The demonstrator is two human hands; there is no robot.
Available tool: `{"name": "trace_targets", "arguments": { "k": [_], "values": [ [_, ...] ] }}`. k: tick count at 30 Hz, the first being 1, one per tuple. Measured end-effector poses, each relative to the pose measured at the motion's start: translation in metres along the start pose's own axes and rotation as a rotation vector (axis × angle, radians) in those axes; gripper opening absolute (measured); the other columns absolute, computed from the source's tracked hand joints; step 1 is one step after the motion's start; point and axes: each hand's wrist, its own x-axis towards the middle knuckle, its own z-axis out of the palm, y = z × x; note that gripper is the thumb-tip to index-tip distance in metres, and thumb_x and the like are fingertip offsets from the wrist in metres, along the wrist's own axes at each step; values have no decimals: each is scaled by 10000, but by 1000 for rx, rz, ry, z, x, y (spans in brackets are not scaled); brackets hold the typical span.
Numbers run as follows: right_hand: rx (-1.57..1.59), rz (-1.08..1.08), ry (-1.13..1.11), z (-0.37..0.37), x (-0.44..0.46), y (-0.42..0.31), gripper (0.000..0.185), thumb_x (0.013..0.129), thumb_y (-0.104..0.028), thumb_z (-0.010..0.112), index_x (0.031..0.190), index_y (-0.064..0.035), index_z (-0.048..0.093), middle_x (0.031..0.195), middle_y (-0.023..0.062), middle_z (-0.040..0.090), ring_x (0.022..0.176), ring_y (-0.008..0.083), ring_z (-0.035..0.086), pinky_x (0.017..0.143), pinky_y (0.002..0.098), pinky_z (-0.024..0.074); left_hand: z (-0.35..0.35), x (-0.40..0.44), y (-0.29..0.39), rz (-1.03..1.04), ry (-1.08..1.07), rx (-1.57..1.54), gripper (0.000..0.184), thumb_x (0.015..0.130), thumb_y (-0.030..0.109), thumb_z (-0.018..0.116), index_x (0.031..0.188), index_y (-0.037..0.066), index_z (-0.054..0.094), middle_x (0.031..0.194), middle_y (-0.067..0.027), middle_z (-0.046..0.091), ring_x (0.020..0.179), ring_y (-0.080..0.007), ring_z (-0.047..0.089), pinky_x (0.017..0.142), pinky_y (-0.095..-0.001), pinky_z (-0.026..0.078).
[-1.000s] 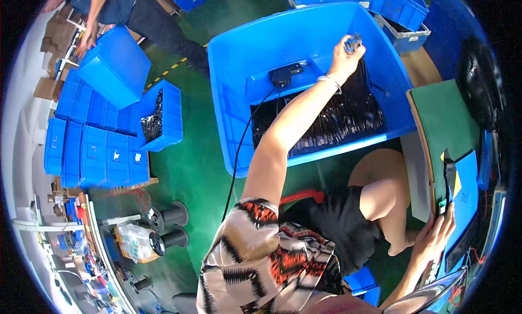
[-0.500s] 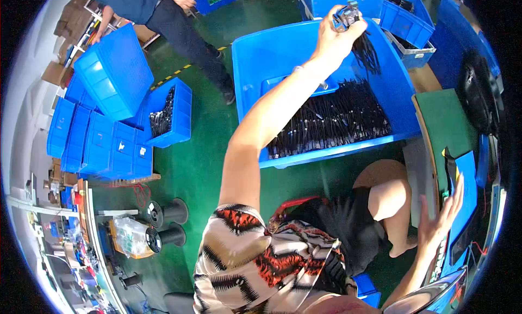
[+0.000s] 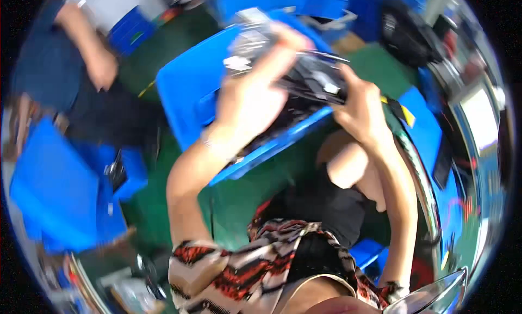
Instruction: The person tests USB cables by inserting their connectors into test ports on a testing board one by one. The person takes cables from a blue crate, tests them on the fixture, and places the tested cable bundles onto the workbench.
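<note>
Bundle: black strands (image 3: 315, 77) are spanning the gap between both hands, above the tub (image 3: 176, 99); motion is blurring them.
Left hand (image 3: 247, 99): is clamping the bundle near its shiny ends (image 3: 244, 47), over the tub's middle.
Right hand (image 3: 363, 104): is meeting the bundle at the tub's right rim; whether fingers are closing on it, cannot tell.
Hold, judged: two hands are probably keeping the loose strands together.
Tub contents: dark strands (image 3: 298, 108) are lying inside, partly hidden by the left hand.
Bin (image 3: 136, 180): is standing left of the tub, holding dark pieces (image 3: 116, 172).
Co-worker's hand (image 3: 103, 73): is hanging left of the tub.
</note>
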Motion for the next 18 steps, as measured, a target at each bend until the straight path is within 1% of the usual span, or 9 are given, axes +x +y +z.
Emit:
{"name": "trace_targets", "arguments": {
  "k": [2, 4, 6, 7, 8, 10, 14, 16, 18],
  "values": [
    [-182, -94, -17, -29, 10, 0, 386, 571, 9, 573, 950, -21, 508, 691, 199, 546, 680, 375, 536, 601, 403, 426, 5, 7, -12, -261, 181, -1046, 295, 772, 32, 572, 1057, 49, 495, 1003, -88, 526, 972, -203, 507, 868, -352, 393],
    [-417, -182, -10, -64, 18, 1, 378, 576, 1, 574, 947, -43, 511, 666, 179, 547, 655, 351, 546, 586, 405, 437, 14, 14, -19, -228, 112, -1033, 524, 737, 109, 645, 1191, 51, 390, 1115, -100, 480, 1045, -220, 466, 912, -370, 363],
    [-651, -213, -23, -100, 24, 7, 395, 577, -11, 579, 964, -55, 512, 645, 171, 544, 653, 340, 556, 580, 401, 452, 16, 9, -41, -321, -121, -955, 684, 703, 148, 683, 1260, 40, 300, 1200, -103, 425, 1096, -237, 435, 920, -370, 361],
    [-818, -162, -41, -112, 31, 13, 401, 579, -26, 583, 974, -64, 525, 639, 153, 551, 651, 329, 564, 573, 396, 459, 11, 9, -51, -505, -248, -844, 684, 692, 133, 692, 1252, 19, 315, 1198, -123, 437, 1105, -238, 437, 904, -353, 380],
    [-961, -186, -21, -122, 32, 14, 368, 582, -46, 596, 947, -67, 552, 637, 136, 560, 638, 313, 573, 575, 394, 465, 10, 9, -56, -625, -338, -780, 569, 694, 94, 686, 1182, -3, 410, 1113, -130, 506, 1025, -225, 501, 870, -324, 411],
    [-1151, -222, 23, -133, 32, 27, 257, 604, -62, 596, 860, -74, 597, 644, 104, 579, 648, 269, 591, 575, 366, 472, 14, 6, -79, -733, -338, -591, 429, 703, 67, 672, 1086, -14, 497, 1020, -128, 560, 938, -209, 549, 827, -300, 440],
    [-1385, -310, -228, -133, 46, 63, 89, 692, -159, 589, 763, -130, 634, 708, 25, 615, 730, 204, 613, 594, 313, 489, 49, 23, -94, -516, -261, -394, 383, 705, 60, 666, 1050, -18, 522, 1007, -125, 566, 923, -180, 551, 810, -293, 450],
    [-1426, -396, -406, -123, 55, 74, 47, 639, -106, 592, 641, -119, 636, 621, 36, 598, 682, 194, 606, 569, 291, 467, 77, 42, -98, -307, -249, -255, 482, 668, 116, 709, 1077, -30, 500, 1040, -134, 552, 970, -204, 533, 831, -305, 437],
    [-1479, -355, -478, -114, 66, 78, 48, 661, -143, 600, 680, -140, 644, 679, 15, 609, 709, 191, 608, 584, 296, 474, 105, 56, -109, -209, -279, -112, 651, 647, 140, 730, 1191, -17, 407, 1132, -130, 506, 1082, -223, 456, 947, -353, 320]
  ]
}}
